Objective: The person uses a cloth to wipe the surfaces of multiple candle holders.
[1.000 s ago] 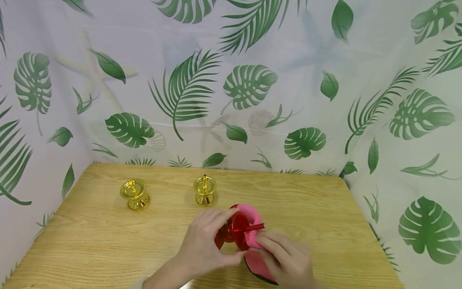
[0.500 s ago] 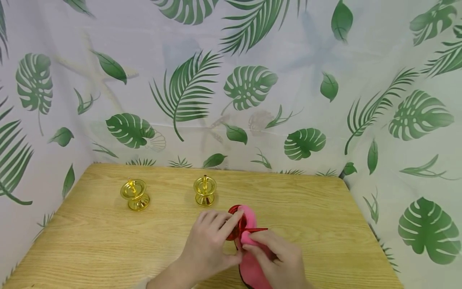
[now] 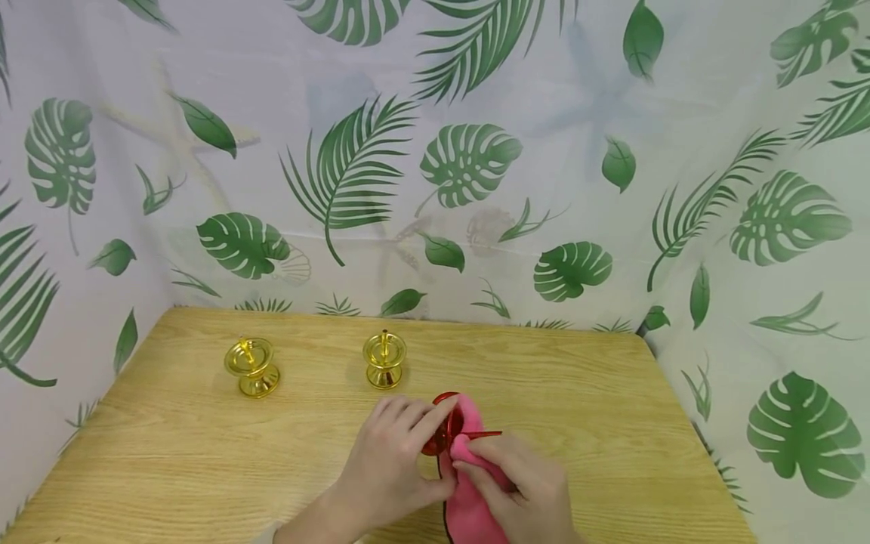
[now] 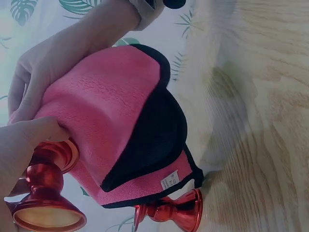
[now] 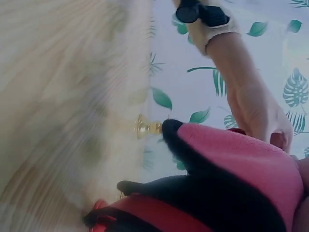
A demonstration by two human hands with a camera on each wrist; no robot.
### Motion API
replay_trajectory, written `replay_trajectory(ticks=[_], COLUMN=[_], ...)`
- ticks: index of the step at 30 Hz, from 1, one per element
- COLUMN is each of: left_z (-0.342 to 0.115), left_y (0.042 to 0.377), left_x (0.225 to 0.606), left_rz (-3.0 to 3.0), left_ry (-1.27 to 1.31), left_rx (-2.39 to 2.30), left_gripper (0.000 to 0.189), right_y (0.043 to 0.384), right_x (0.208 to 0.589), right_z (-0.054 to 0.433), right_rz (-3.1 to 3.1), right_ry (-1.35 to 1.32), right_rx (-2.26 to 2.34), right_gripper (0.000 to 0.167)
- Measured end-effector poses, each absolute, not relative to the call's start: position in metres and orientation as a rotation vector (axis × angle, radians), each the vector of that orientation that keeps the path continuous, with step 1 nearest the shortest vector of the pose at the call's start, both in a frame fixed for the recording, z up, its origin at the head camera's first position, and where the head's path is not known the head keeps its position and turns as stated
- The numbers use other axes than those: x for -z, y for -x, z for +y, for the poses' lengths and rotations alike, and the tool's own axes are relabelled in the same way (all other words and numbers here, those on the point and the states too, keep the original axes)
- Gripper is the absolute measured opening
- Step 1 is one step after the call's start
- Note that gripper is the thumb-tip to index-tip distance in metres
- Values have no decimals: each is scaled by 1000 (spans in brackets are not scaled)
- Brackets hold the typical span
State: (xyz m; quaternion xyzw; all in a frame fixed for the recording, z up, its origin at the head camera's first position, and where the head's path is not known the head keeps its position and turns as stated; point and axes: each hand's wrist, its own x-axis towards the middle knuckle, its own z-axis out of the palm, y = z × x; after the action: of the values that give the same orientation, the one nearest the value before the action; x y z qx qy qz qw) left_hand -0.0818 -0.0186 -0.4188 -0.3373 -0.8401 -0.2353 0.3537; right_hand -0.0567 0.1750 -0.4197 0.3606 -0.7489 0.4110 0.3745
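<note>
My left hand (image 3: 397,453) grips a shiny red candle holder (image 4: 48,193), tilted so that its spike points right in the head view. Between thumb and fingers my right hand (image 3: 526,483) pinches a fluffy pink cloth (image 3: 469,514) with black edging. A fold of this cloth lies against the holder's dish, close to the spike. Below the cloth, a second red candle holder (image 4: 178,210) stands on the table in the left wrist view. Fingers and cloth hide much of the held holder. In the right wrist view the cloth covers most of the right fingers.
Two gold candle holders stand upright toward the back of the wooden table (image 3: 578,393), one at the left (image 3: 251,366) and one near the middle (image 3: 384,359). A white curtain (image 3: 435,166) with green leaves hangs behind the table and along both sides.
My right hand has moved slightly left with the cloth, bringing a fold over the dish. The red candle holder has turned in my left hand. The gold holders stay put.
</note>
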Motion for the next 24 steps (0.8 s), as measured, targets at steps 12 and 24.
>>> replay_trajectory(ticks=[12, 24], left_z=[-21, -26], left_y=[78, 77], left_x=[417, 411], left_rz=[-2210, -2273], left_ry=[870, 835], left_rx=[677, 713], left_gripper=[79, 81], right_y=[61, 58], right_x=[406, 391], right_z=[182, 193], right_rz=[-1712, -1731], right_ry=[-968, -822], right_rx=[-776, -804], right_gripper=[33, 40])
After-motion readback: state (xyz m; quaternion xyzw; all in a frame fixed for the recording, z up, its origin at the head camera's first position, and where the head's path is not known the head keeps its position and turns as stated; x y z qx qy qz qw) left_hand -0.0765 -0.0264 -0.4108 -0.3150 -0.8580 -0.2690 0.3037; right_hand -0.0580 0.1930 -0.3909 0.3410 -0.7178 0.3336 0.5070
